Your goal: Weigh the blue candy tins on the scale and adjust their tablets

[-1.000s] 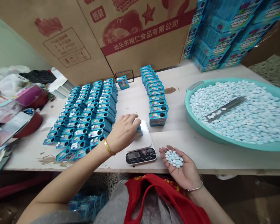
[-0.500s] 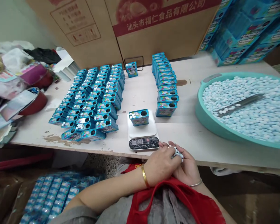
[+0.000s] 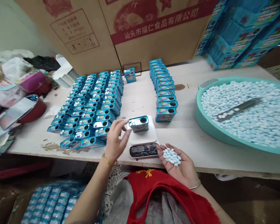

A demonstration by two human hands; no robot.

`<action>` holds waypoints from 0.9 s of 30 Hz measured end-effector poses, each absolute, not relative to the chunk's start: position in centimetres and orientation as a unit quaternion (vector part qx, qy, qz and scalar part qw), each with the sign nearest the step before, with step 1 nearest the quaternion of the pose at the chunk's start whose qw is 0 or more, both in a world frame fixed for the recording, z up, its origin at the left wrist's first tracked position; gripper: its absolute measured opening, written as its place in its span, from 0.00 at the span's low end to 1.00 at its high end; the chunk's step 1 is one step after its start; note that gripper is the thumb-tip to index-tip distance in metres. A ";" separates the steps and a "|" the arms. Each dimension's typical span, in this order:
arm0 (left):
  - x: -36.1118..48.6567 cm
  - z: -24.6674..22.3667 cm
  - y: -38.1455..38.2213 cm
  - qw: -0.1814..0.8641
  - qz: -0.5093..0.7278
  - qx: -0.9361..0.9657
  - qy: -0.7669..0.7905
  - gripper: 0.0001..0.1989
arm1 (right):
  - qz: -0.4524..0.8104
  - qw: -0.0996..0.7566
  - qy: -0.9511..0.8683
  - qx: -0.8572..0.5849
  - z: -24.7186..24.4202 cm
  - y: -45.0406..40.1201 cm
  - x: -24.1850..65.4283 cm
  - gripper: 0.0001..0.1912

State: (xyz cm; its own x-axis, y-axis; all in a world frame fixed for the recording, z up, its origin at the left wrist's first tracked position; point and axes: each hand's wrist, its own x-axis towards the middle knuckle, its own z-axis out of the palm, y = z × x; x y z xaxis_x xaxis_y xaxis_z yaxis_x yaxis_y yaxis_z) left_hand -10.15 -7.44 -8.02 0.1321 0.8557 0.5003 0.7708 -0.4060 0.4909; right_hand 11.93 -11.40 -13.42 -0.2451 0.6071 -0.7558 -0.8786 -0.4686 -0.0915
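A blue tin [image 3: 140,125] with a round hole and several white candies on its lid stands on the white scale [image 3: 143,140], whose display seems to read 160.0. My left hand [image 3: 118,138] is at the tin's left end, thumb and fingers apart, with nothing seen between them; whether a fingertip touches the tin is unclear. Palm up at the table edge, just right of the display, my right hand [image 3: 177,163] is open like a cup and carries a heap of pale blue and white candies [image 3: 172,156].
Rows of blue tins [image 3: 86,109] stand at the left, another row [image 3: 166,96] behind the scale. A teal basin [image 3: 214,133] of candies with a metal scoop [image 3: 240,109] is at the right. Behind stand a cardboard box [image 3: 154,43] and stacked blue packs [image 3: 238,40].
My left hand has moved from above my right palm up and left to the tin, its fingers spreading. The heap in my right palm is uncovered. The display has changed.
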 end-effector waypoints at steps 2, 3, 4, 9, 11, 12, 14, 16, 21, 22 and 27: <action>-11.5 -7.4 -6.4 0.058 0.339 0.771 0.537 0.14 | 0.778 0.478 0.169 -0.372 -13.3 -11.1 11.5 0.10; -11.9 -7.1 -5.9 0.064 0.319 0.785 0.527 0.14 | 0.782 0.475 0.163 -0.369 -13.2 -10.9 11.3 0.10; -12.2 -6.9 -5.5 0.071 0.298 0.800 0.516 0.14 | 0.785 0.474 0.158 -0.366 -13.2 -10.8 11.1 0.09; -12.3 -6.3 -3.9 0.092 0.197 0.860 0.461 0.12 | 0.792 0.471 0.151 -0.358 -13.2 -10.4 10.8 0.09; -12.2 -6.0 -3.3 0.101 0.149 0.877 0.446 0.12 | 0.793 0.470 0.150 -0.357 -13.3 -10.3 10.8 0.09; -12.1 -5.8 -3.0 0.106 0.126 0.883 0.439 0.11 | 0.794 0.469 0.149 -0.356 -13.3 -10.2 10.8 0.09; -12.1 -5.3 -2.4 0.120 0.091 0.890 0.430 0.10 | 0.801 0.462 0.146 -0.353 -13.2 -9.9 10.4 0.10; -12.0 -4.8 -1.8 0.144 0.065 0.893 0.421 0.08 | 0.812 0.447 0.139 -0.349 -13.0 -9.4 9.6 0.11; -12.1 -3.8 -0.3 0.192 0.017 0.898 0.396 0.04 | 0.852 0.400 0.111 -0.320 -11.9 -7.6 6.3 0.13; -12.3 -3.7 -0.1 0.199 0.013 0.900 0.388 0.03 | 0.857 0.395 0.108 -0.313 -11.7 -7.3 5.7 0.13; -12.6 -3.0 0.2 0.219 0.031 0.908 0.357 0.03 | 0.864 0.392 0.111 -0.297 -11.3 -6.5 3.8 0.13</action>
State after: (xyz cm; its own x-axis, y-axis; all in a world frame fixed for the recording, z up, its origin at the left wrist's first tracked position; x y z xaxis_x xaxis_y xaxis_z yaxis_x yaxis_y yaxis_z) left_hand -12.60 0.19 -3.01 0.7433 0.6615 -0.0998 0.6342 -0.6493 0.4197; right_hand 3.84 -6.48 -11.26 -0.5173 0.6109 -0.5993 -0.7422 -0.6689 -0.0412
